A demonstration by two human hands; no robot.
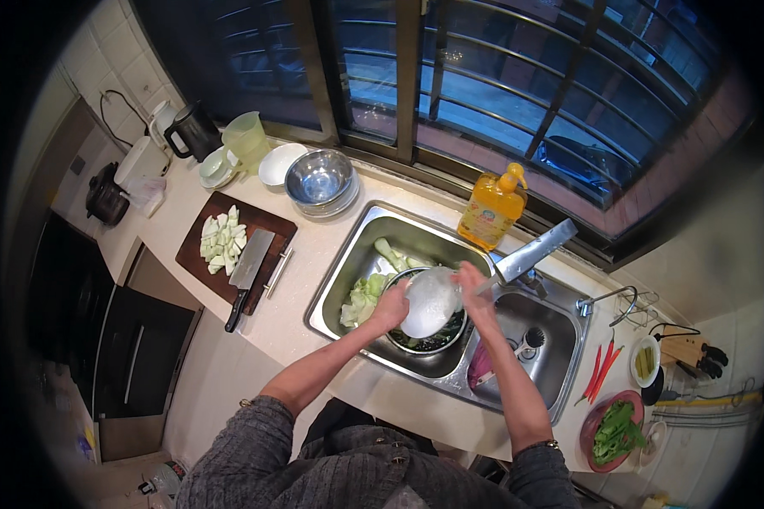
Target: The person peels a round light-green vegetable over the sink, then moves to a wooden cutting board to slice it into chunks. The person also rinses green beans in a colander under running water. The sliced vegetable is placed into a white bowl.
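Note:
Over the left basin of the steel sink [321, 297], I hold a white bowl [430, 304], tilted and slightly blurred. My left hand [388, 310] grips its left rim. Its right rim is held by my right hand [475, 290], close to the wide metal faucet [536, 251]; some of those fingers are blurred. Beneath the bowl, and partly hidden by it, a round metal pot [423, 349] contains dark green leaves. Pale green peelings [363, 299] and a light green vegetable piece [389, 252] lie in the same basin.
A cleaver [250, 265] lies on the cutting board [197, 254] beside chopped pale vegetable. A yellow soap bottle [488, 212] stands behind the sink, with stacked metal bowls [318, 178] further left. Red chillies [601, 373] and a bowl of greens [587, 441] sit at the right.

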